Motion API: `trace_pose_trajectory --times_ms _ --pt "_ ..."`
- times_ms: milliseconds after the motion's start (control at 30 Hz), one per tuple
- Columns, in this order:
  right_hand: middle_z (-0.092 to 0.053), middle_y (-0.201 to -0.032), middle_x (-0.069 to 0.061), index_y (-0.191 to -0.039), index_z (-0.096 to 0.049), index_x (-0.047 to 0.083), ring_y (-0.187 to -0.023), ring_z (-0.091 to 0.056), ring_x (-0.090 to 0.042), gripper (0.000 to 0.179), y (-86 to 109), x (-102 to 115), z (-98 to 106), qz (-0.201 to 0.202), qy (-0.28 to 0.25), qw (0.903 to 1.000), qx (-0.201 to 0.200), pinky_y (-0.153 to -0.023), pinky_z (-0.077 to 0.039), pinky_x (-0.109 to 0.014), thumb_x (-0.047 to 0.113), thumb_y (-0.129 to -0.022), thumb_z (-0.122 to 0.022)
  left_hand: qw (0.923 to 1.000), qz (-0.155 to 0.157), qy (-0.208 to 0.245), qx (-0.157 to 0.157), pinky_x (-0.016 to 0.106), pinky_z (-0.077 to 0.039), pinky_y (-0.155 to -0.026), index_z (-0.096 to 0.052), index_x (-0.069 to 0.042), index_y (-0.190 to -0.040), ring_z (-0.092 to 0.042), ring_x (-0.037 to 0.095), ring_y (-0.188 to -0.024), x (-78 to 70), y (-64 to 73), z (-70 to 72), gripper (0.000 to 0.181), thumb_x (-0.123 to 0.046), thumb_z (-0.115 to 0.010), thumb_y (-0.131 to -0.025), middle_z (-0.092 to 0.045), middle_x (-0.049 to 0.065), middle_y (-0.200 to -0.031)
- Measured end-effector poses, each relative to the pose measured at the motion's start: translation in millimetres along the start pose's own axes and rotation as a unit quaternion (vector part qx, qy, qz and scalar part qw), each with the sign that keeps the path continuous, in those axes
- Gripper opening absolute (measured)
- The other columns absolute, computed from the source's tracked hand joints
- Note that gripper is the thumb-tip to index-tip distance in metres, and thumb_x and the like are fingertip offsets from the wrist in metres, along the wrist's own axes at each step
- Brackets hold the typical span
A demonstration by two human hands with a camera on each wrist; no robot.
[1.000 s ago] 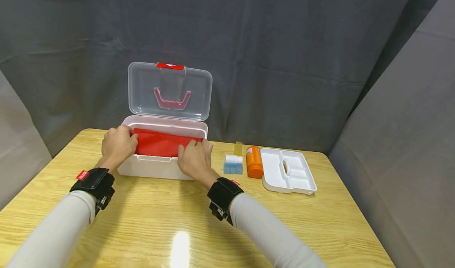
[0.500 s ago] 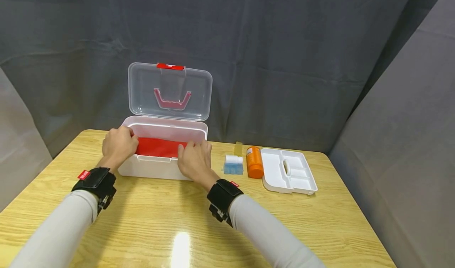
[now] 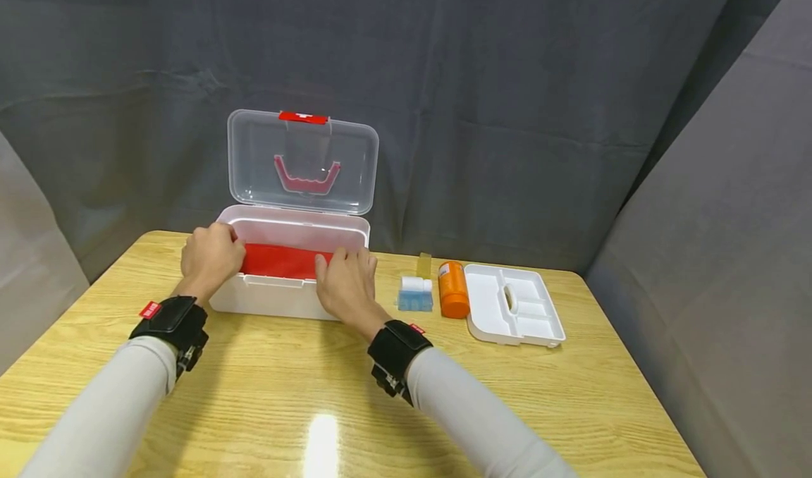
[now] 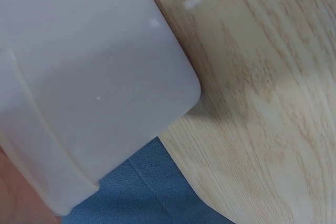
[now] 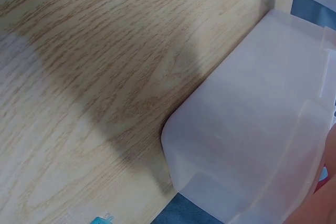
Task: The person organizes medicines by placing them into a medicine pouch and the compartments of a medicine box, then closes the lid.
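Note:
A translucent white first-aid box [image 3: 266, 296] stands at the back left of the table, its clear lid [image 3: 254, 161] raised. Inside lies a flat red sheet or pouch [image 3: 282, 261], low behind the front wall. My left hand [image 3: 211, 258] is over the box's left end, fingers reaching inside. Over the front right corner, my right hand [image 3: 347, 284] bends its fingers down past the rim. Both sets of fingertips are hidden in the box, so I cannot tell whether they grip the red piece. The wrist views mostly show the box's outer walls [image 4: 105, 72].
Right of the box are a small white bottle [image 3: 414, 283], a blue translucent packet [image 3: 415, 301] and a yellowish strip [image 3: 424, 265]. Beside them lies an orange bottle [image 3: 453, 291], then a white divided tray [image 3: 488, 309] with a handle. A grey curtain [image 3: 507, 111] hangs behind the table.
The red piece has sunk lower in the box, and its upper edge no longer reaches up by the right hand's fingers. Both hands stay nearly in place.

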State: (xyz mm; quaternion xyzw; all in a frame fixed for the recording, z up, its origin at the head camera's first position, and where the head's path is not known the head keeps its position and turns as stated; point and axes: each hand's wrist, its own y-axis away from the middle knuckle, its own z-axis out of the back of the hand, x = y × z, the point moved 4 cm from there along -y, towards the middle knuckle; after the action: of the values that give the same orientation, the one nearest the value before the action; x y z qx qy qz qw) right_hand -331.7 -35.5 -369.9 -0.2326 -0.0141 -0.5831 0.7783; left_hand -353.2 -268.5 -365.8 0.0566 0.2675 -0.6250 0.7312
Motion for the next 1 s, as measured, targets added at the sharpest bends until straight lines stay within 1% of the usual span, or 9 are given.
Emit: trace_pose_trajectory --times_ms 133,267,400,533,667,767,833,900,1000 --pt "-0.062 -0.091 -0.011 -0.092 -0.059 0.004 -0.099 -0.052 -0.030 0.038 0.0 -2.2 1.9 0.005 -0.005 0.9999 -0.009 -0.088 -0.036 -0.040 0.036 -0.106 -0.043 1.0000 -0.001 -0.002 -0.003 0.038 -0.041 -0.051 -0.063 0.000 -0.077 -0.056 0.036 -0.065 -1.1 -0.1 -0.5 0.028 -0.015 -0.048 -0.095 -0.059 0.014 -0.064" --pt "-0.064 -0.092 -0.012 -0.098 -0.058 0.004 -0.097 -0.054 -0.029 0.030 1.5 -6.0 2.1 0.037 -0.001 0.9987 -0.036 -0.087 -0.040 -0.037 0.031 -0.106 -0.045 1.0000 0.000 -0.004 -0.001 0.037 -0.041 -0.050 -0.060 0.001 -0.078 -0.056 0.035 -0.064 -1.0 0.4 -1.1 0.026 -0.015 -0.049 -0.096 -0.058 0.015 -0.064" --pt "-0.062 -0.093 -0.010 -0.101 -0.056 0.005 -0.093 -0.054 -0.027 0.024 4.0 -12.0 4.3 0.073 0.017 0.9951 -0.064 -0.082 -0.042 -0.034 0.027 -0.105 -0.047 1.0000 0.005 -0.001 0.007 0.038 -0.044 -0.052 -0.061 0.005 -0.088 -0.057 0.036 -0.066 0.6 0.9 -2.6 0.025 -0.015 -0.051 -0.097 -0.061 0.018 -0.070" --pt "-0.062 -0.093 -0.011 -0.102 -0.055 0.005 -0.092 -0.052 -0.028 0.020 2.2 -21.2 12.1 0.090 0.024 0.9922 -0.083 -0.080 -0.041 -0.034 0.024 -0.103 -0.051 0.9999 0.003 0.000 0.015 0.038 -0.045 -0.054 -0.060 0.008 -0.094 -0.057 0.036 -0.069 3.0 0.0 -2.4 0.026 -0.016 -0.053 -0.097 -0.062 0.021 -0.075" --pt "-0.066 -0.104 -0.016 -0.115 -0.056 0.001 -0.097 -0.054 -0.031 0.027 -3.8 -41.1 21.3 0.072 0.022 0.9938 -0.082 -0.084 -0.042 -0.038 0.024 -0.102 -0.052 0.9987 -0.010 -0.002 0.050 0.035 -0.042 -0.054 -0.061 0.006 -0.087 -0.055 0.033 -0.066 3.7 -2.4 -2.0 0.027 -0.017 -0.053 -0.098 -0.059 0.018 -0.070" --pt "-0.066 -0.115 -0.021 -0.126 -0.055 -0.003 -0.103 -0.055 -0.035 0.036 -9.7 -62.4 28.2 0.046 0.012 0.9961 -0.074 -0.089 -0.042 -0.041 0.024 -0.103 -0.052 0.9948 -0.012 -0.003 0.101 0.034 -0.044 -0.056 -0.061 0.008 -0.091 -0.055 0.033 -0.069 3.3 -4.3 -0.2 0.028 -0.018 -0.053 -0.099 -0.058 0.018 -0.073" --pt "-0.066 -0.117 -0.023 -0.127 -0.054 -0.005 -0.103 -0.055 -0.038 0.038 -13.8 -78.7 33.7 0.025 0.003 0.9973 -0.070 -0.090 -0.042 -0.044 0.024 -0.103 -0.052 0.9919 -0.013 -0.008 0.126 0.034 -0.045 -0.059 -0.060 0.007 -0.091 -0.054 0.033 -0.071 1.3 -5.3 2.5 0.027 -0.018 -0.054 -0.099 -0.057 0.018 -0.074" --pt "-0.065 -0.118 -0.025 -0.130 -0.053 -0.006 -0.104 -0.057 -0.041 0.040 -17.0 -96.5 40.5 -0.002 0.000 0.9979 -0.065 -0.092 -0.043 -0.048 0.024 -0.103 -0.052 0.9905 -0.013 -0.012 0.137 0.034 -0.045 -0.060 -0.059 0.006 -0.090 -0.054 0.033 -0.072 -2.1 -6.0 6.2 0.026 -0.018 -0.054 -0.099 -0.056 0.018 -0.074" --pt "-0.063 -0.113 -0.028 -0.126 -0.052 -0.008 -0.100 -0.060 -0.048 0.038 -20.9 -125.2 53.3 -0.043 0.005 0.9978 -0.049 -0.091 -0.048 -0.053 0.021 -0.102 -0.051 0.9921 -0.028 -0.014 0.122 0.035 -0.046 -0.060 -0.060 0.004 -0.088 -0.055 0.032 -0.072 -9.7 -7.1 12.7 0.027 -0.019 -0.055 -0.099 -0.057 0.017 -0.073"
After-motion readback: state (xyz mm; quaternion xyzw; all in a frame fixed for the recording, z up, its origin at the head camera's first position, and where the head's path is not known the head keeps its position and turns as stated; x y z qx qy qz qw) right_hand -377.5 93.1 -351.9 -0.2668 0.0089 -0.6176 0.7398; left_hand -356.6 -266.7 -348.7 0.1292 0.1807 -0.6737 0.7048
